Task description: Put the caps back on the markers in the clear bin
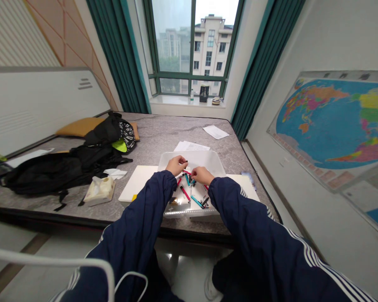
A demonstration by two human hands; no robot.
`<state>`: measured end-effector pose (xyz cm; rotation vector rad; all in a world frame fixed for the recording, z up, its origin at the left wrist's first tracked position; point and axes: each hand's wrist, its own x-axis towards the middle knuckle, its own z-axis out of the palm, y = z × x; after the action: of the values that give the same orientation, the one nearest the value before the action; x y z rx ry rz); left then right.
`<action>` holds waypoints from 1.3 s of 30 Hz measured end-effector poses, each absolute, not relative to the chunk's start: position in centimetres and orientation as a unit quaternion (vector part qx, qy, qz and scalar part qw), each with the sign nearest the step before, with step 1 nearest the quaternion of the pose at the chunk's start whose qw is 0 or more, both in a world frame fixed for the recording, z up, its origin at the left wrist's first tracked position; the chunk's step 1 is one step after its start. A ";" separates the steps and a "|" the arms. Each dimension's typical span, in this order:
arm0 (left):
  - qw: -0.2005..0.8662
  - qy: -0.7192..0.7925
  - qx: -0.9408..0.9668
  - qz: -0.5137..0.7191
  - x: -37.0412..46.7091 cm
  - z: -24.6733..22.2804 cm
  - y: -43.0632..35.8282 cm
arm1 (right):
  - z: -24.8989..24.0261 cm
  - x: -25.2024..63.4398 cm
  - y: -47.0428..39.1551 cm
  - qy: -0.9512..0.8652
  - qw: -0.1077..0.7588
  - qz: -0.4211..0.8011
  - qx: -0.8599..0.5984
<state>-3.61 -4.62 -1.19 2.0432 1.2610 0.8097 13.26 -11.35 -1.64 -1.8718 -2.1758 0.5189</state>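
A clear plastic box stands in front of me on the grey bed, holding several red, teal and black pens. My left hand is above the box's far left part, its fingers closed on a small black piece that looks like a pen cap. Just right of it, my right hand is pinched at the end of a red pen; its fingertips partly hide the grip. Below the hands lie another red pen and a teal pen in the box.
The box rests over cream-coloured boards. Papers lie behind it, and another sheet lies farther back. To the left are a tissue pack and a black backpack. The bed's front edge runs close before me.
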 end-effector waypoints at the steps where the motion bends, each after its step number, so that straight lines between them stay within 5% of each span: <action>1: 0.293 0.475 0.772 0.304 -3.6 -1.2 -4.6 | -2.0 13.3 -11.5 -0.764 0.065 0.161 -0.622; 7: 0.285 0.475 0.778 0.296 -3.7 -0.8 -5.0 | -3.0 13.0 -12.0 -0.800 -0.025 0.151 -0.579; 30: 0.275 0.476 0.789 0.273 -4.2 -1.3 -4.9 | -3.6 11.2 -12.6 -0.842 -0.019 0.107 -0.528; 39: 0.254 0.470 0.811 0.237 -4.6 -2.1 -4.8 | -1.8 12.8 -10.7 -0.715 0.239 0.099 -0.649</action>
<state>-4.57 -4.83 -2.09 2.2049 1.2785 0.6445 12.85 -10.73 -1.81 -1.7769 -1.9590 0.2707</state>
